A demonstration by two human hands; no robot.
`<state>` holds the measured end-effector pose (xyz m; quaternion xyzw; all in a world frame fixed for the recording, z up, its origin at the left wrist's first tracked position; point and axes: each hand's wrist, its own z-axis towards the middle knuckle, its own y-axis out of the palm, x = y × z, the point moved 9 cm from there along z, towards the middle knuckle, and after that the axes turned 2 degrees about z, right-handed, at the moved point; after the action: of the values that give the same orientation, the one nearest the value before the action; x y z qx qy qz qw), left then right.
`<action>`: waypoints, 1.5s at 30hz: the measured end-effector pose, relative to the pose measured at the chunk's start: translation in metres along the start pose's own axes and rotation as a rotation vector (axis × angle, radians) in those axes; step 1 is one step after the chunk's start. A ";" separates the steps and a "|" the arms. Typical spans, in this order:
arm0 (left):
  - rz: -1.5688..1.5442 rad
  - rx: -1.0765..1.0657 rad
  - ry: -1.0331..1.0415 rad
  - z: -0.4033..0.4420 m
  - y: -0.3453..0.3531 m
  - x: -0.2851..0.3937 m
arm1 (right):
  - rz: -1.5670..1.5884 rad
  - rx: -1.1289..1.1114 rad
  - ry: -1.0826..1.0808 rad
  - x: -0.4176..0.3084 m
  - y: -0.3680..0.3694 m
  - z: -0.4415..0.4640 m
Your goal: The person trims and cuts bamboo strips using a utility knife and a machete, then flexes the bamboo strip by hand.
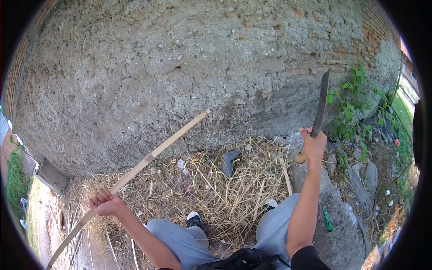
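My left hand (106, 202) is wrapped round a long split bamboo strip (173, 139). The strip slants from the lower left corner up to a pale, roughly cut tip in front of the wall. A joint shows about midway along its upper part. On the right, my right hand (314, 146) grips a machete (321, 105). Its dark blade points up, and the rounded butt of the handle sticks out below my fist. Blade and strip are well apart.
A rough, crumbling wall (180, 67) stands ahead. Straw and shavings (238, 198) cover the ground, with a dark shoe-like object (230, 163) among them. To the right are a large stone (333, 211), a green plastic piece (328, 221) and a leafy plant (353, 105).
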<state>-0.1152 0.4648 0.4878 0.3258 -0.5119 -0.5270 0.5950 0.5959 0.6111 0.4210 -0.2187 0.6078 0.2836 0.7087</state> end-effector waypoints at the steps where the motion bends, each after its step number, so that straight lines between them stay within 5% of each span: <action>1: -0.003 -0.005 -0.003 0.003 -0.003 0.001 | 0.003 0.005 0.001 -0.001 -0.001 0.000; 11: -0.021 -0.057 -0.199 0.072 -0.080 0.004 | 0.157 -0.068 0.094 -0.016 0.009 -0.014; 22: -0.178 0.122 -0.293 0.132 -0.188 0.020 | 0.223 -0.086 0.127 -0.010 0.011 -0.013; 45: -0.198 0.057 -0.325 0.150 -0.215 0.012 | 0.257 -0.120 0.139 -0.013 0.017 -0.018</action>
<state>-0.3219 0.4265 0.3309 0.3019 -0.5814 -0.6139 0.4403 0.5699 0.6100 0.4314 -0.2004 0.6602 0.3919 0.6086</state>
